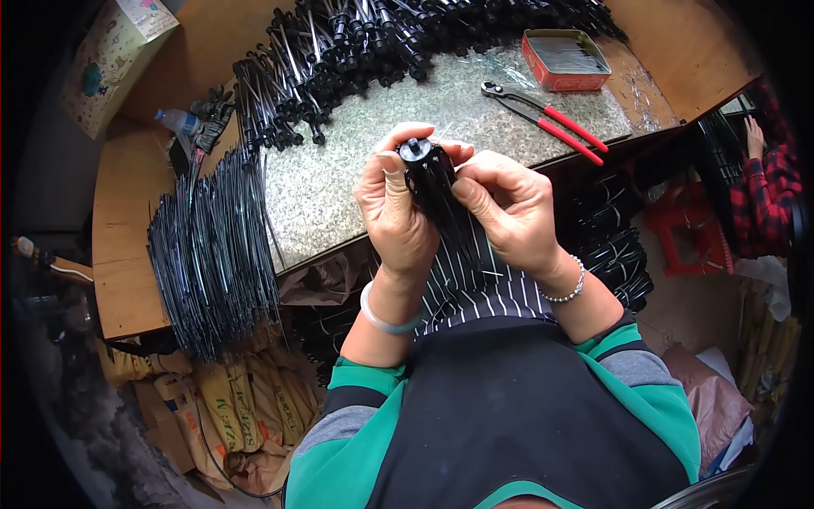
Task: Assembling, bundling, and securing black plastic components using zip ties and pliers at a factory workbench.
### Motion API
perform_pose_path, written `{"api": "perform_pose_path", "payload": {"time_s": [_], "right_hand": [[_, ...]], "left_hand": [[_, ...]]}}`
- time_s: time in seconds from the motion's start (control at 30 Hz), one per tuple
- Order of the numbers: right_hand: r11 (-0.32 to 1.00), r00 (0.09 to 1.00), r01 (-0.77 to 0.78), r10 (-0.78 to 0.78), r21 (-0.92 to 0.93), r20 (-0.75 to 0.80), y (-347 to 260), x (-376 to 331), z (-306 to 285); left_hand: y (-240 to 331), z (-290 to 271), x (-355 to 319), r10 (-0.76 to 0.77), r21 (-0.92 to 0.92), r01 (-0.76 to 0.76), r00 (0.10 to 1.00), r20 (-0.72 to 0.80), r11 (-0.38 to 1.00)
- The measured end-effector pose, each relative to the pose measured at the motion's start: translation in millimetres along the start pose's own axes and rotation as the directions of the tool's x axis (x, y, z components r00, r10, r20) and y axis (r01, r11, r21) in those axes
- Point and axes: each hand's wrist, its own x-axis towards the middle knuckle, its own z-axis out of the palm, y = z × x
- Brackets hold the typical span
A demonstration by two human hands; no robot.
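Fingers of my left hand (pixel 394 199) wrap round the top of a black umbrella frame (pixel 437 182). Its round hub faces up with a small peg in the middle, and thin dark ribs hang below it toward my lap. My right hand (pixel 513 208) is closed in a pinch at the frame's right side, thumb against the ribs; whatever its fingertips grip is hidden. A thin light wire end shows just above the hub. Beyond my hands, red-handled pliers (pixel 551 125) lie on the speckled tabletop (pixel 331 182).
Metal shafts with black fittings (pixel 339 51) are piled along the back. A bundle of black ribs (pixel 216 254) overhangs the left edge. A red tin (pixel 566 64) holds thin wires. At right are a red stool (pixel 691 229) and another person's hand (pixel 753 137) in a plaid sleeve.
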Motion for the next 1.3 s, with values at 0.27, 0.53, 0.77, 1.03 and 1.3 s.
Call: {"api": "perform_pose_path", "payload": {"time_s": [0.27,0.53,0.77,1.03,1.3], "right_hand": [[0.999,0.991,-0.050,0.049,-0.012,-0.122,12,-10,27],[0.938,0.997,0.039,-0.013,-0.345,0.077,20,-25,15],[0.513,0.802,0.540,-0.554,-0.667,0.223,-29,14,-1],[0.852,0.845,-0.498,0.434,0.163,0.313,-58,1,-6],[0.051,0.985,0.154,-0.085,-0.987,0.150,39,19,-127]], "left_hand": [[4,-8,19,-0.026,-0.377,0.123,0.968,0.250,0.918],[18,1,-12,-0.147,0.179,0.131,0.986,0.082,0.975],[8,-7,-24,0.226,0.634,-0.293,0.956,0.187,0.716],[16,-11,-25,0.121,0.611,-0.283,0.948,0.293,0.739],[32,-19,-17,-0.026,0.440,0.031,0.999,-0.018,0.898]]}}
